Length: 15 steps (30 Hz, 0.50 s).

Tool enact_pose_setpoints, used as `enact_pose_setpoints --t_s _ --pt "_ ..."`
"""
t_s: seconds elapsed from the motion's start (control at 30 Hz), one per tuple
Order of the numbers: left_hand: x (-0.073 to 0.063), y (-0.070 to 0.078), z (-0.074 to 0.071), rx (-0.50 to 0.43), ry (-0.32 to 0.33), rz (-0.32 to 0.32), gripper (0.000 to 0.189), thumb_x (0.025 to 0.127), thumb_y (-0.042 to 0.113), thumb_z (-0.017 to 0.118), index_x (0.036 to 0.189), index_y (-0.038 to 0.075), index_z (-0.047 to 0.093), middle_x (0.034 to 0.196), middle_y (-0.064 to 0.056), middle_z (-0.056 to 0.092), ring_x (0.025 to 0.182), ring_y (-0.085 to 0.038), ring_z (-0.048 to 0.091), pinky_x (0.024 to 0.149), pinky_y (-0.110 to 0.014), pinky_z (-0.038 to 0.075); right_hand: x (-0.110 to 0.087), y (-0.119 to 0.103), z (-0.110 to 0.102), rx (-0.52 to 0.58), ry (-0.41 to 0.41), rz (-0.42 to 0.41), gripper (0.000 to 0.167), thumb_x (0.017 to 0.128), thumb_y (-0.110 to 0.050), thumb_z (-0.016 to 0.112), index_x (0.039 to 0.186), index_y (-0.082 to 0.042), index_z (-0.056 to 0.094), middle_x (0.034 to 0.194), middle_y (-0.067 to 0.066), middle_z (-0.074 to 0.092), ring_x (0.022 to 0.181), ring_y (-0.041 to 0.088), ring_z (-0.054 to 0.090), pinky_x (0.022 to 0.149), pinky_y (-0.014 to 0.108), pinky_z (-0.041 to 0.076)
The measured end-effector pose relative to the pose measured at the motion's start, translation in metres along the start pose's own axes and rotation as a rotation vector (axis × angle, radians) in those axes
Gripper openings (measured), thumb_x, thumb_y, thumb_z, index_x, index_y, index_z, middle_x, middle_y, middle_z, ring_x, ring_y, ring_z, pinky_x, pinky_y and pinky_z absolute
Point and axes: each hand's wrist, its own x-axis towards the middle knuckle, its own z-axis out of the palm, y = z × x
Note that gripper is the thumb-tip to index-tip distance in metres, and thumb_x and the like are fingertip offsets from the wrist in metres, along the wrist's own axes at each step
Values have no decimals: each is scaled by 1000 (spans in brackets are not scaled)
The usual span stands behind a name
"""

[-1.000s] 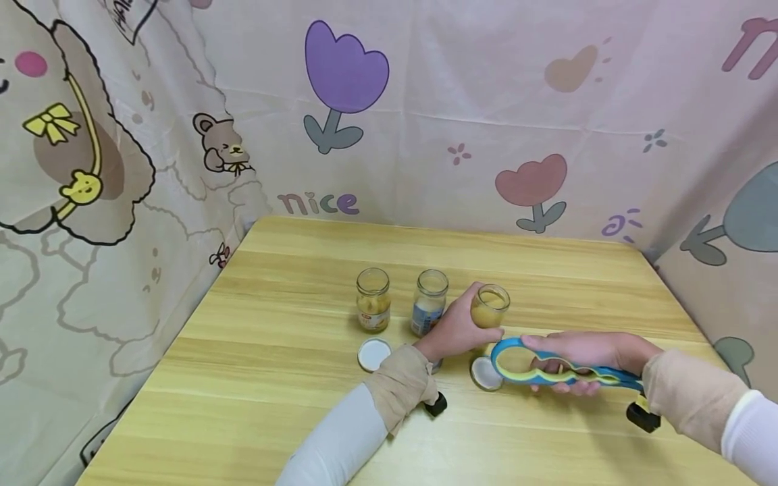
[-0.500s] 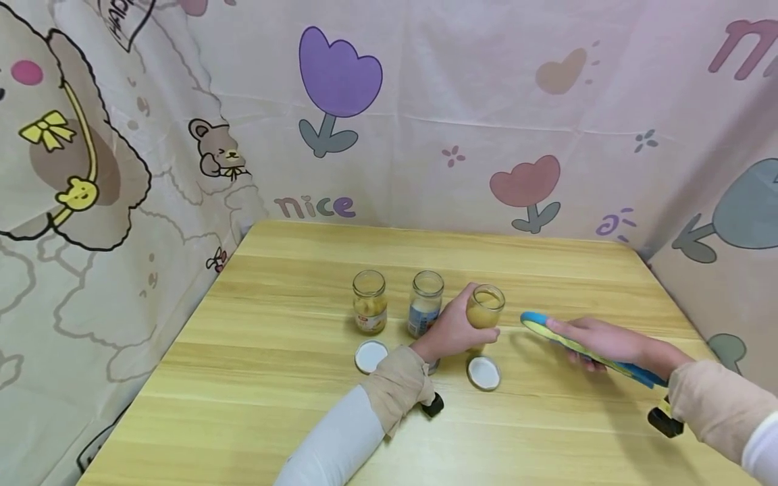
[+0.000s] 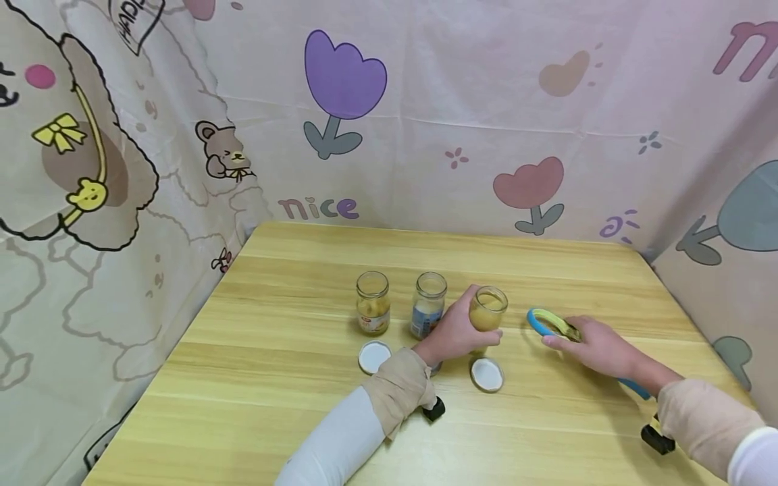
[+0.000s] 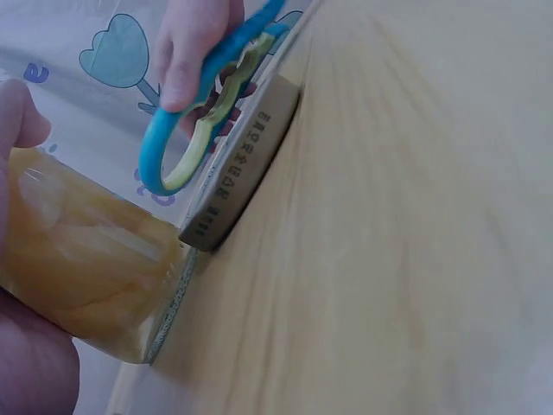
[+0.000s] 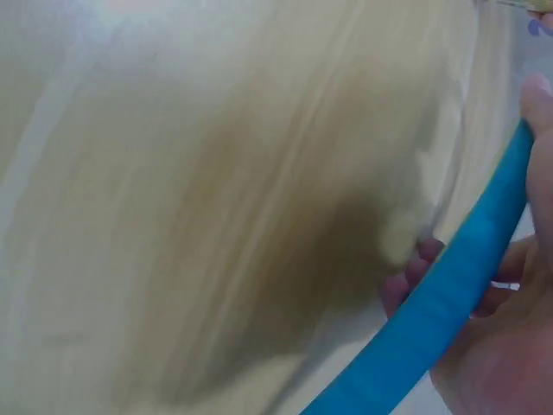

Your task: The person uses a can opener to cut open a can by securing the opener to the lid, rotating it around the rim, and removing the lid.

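My left hand (image 3: 456, 332) grips an unlidded glass jar (image 3: 488, 312) of yellow contents, which stands upright on the table. In the left wrist view, yellow pieces show through the jar (image 4: 91, 251). To the right, my right hand (image 3: 598, 345) holds a blue and yellow jar opener (image 3: 541, 322), its loop pointing towards the jar but apart from it. The opener's blue strap (image 5: 432, 320) crosses the palm in the right wrist view. A metal lid (image 3: 487, 374) lies white side up just in front of the held jar.
Two more unlidded jars stand left of my left hand: one with yellow pieces (image 3: 373, 304) and one with a blue label (image 3: 429, 305). Another lid (image 3: 375, 357) lies before them. My left wrist mostly hides something round beside it. A printed curtain (image 3: 425, 155) rises behind the table.
My right hand has carried the jar opener rightward and away from the lid, and has turned it. My left hand keeps its hold on the jar in the same place.
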Motion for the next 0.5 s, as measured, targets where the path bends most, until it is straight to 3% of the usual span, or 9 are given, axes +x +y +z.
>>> enact_pose_setpoints --t_s 0.17,0.4,0.5 --pt "-1 0 1 -4 -3 9 65 86 8 77 141 21 46 116 1 62 88 -2 64 78 -22 60 -2 2 1 -26 31 -14 86 100 -55 61 143 18 45 132 38 58 115 50 61 91 63 52" --pt "-1 0 1 -1 4 12 64 85 7 77 140 20 46 115 1 63 88 -1 64 78 -22 60 0 1 2 -29 45 5 85 97 -57 64 145 11 50 133 33 63 97 29 59 82 44 50" --pt "-1 1 1 1 1 9 64 85 7 77 140 20 46 116 1 63 89 -1 64 78 -22 60 1 -2 5 -47 65 4 86 95 -59 66 144 10 52 129 32 66 93 26 59 80 42 51"
